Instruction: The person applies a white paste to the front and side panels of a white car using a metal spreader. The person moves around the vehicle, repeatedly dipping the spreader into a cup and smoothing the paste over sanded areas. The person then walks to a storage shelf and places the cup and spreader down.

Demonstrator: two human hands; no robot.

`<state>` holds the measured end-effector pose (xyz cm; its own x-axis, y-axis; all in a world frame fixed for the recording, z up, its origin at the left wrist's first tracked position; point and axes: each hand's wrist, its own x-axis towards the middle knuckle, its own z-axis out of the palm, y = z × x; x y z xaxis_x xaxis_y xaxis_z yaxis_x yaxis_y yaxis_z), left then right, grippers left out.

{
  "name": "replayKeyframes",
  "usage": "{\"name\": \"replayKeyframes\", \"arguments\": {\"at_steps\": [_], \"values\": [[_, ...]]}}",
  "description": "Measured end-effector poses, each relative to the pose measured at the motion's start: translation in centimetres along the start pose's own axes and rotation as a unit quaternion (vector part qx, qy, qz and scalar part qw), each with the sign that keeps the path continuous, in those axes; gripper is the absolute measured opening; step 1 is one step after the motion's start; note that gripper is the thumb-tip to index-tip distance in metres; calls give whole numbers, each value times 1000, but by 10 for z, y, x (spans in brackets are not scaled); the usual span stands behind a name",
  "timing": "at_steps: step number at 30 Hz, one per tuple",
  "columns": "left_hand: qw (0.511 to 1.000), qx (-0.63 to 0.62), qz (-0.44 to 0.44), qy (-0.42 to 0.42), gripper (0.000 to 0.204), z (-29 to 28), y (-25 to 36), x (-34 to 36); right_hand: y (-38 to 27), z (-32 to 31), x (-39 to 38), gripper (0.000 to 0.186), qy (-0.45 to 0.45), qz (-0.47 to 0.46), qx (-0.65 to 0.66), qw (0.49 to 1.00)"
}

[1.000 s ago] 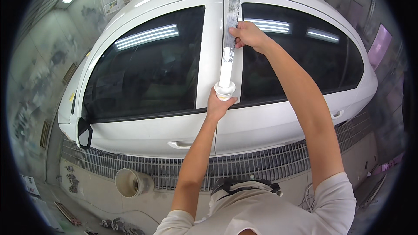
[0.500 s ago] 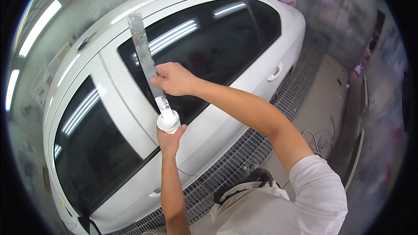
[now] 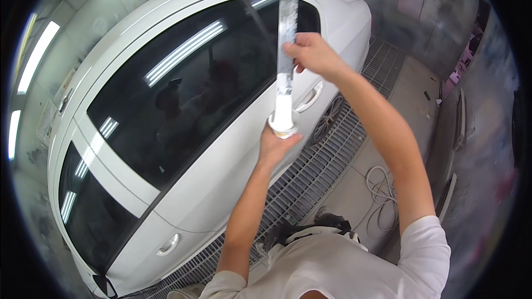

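My right hand grips a long, flat, grey metal stick between thumb and fingers. The stick stands upright, coated in white at its lower part, with its bottom end down in a small white cup. My left hand is closed round that cup from below, holding it in front of the car. Behind both hands is the side of a white car with dark windows, door handles and a side mirror.
A floor grate runs along the car's side. To the right lie a coiled hose on the floor and long panels along the spotted booth wall. Strip lights glow at the upper left.
My view has turned right along the car, bringing the rear door forward. Both hands still hold cup and stick; since half a second ago they have shifted rightward and upward, and the stick stands straighter.
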<state>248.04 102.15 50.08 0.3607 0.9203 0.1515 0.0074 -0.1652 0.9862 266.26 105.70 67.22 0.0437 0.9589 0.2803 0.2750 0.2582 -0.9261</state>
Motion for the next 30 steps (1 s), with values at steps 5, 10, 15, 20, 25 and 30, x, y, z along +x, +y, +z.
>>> {"name": "replayKeyframes", "arguments": {"at_steps": [5,10,15,20,25,30], "values": [[999,-31,25,-33,70,111,-8,57,17,-124,25,25,35,52,-52,997],[998,-14,40,-38,70,182,-28,121,56,-212,61,28,45,50,-36,997],[999,-5,34,-27,68,226,-57,188,114,-266,119,27,34,76,-32,996],[999,35,6,33,69,264,-88,252,181,-304,180,26,-12,93,-11,996],[995,17,-49,87,72,298,-120,298,234,-331,236,25,-74,90,4,993],[980,23,-99,169,71,330,-161,322,297,-336,271,25,-153,99,36,983]]}}
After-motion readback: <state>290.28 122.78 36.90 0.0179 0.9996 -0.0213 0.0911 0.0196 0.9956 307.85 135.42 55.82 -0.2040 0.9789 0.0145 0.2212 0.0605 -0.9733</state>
